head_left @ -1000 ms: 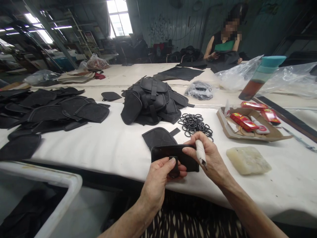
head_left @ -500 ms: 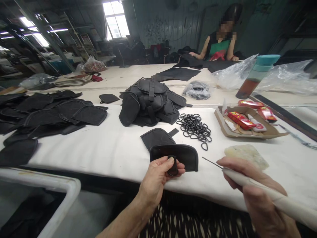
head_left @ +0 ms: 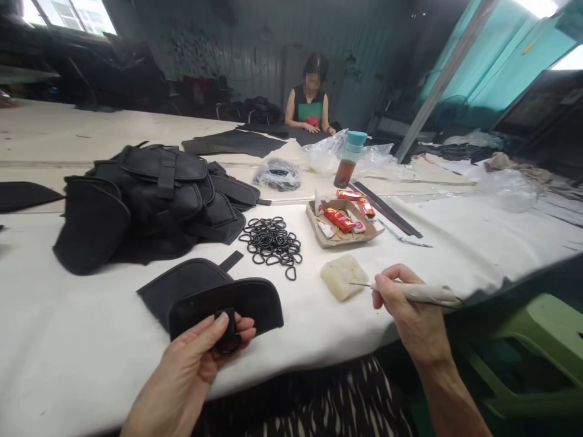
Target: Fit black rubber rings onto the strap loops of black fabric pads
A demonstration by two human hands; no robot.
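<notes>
My left hand (head_left: 200, 352) pinches a folded black strap (head_left: 226, 328) on a curved black panel with piped edges (head_left: 255, 300). A dark ring shows at the fold, partly hidden by my fingers. My right hand (head_left: 401, 303) is closed around the pale, wrapped handle of a thin-tipped tool (head_left: 419, 292). Its metal tip reaches over a yellowish, waxy-looking block (head_left: 339, 270); whether they touch I cannot tell. Another black panel with a strap tab (head_left: 182, 285) lies partly behind the held one. Black D-rings (head_left: 271, 240) lie heaped between the panels and the block.
A pile of black pieces (head_left: 150, 206) stands on the left. Behind the block is a cardboard tray (head_left: 337, 241) with red boxes, near a blue-lidded bottle (head_left: 348, 161). Across the table sits a co-worker (head_left: 310, 106). A green stool (head_left: 542, 340) is at right.
My view has swung to the right. My right hand has brought the tool's tip over the yellowish block. My left hand keeps its pinch on the strap.
</notes>
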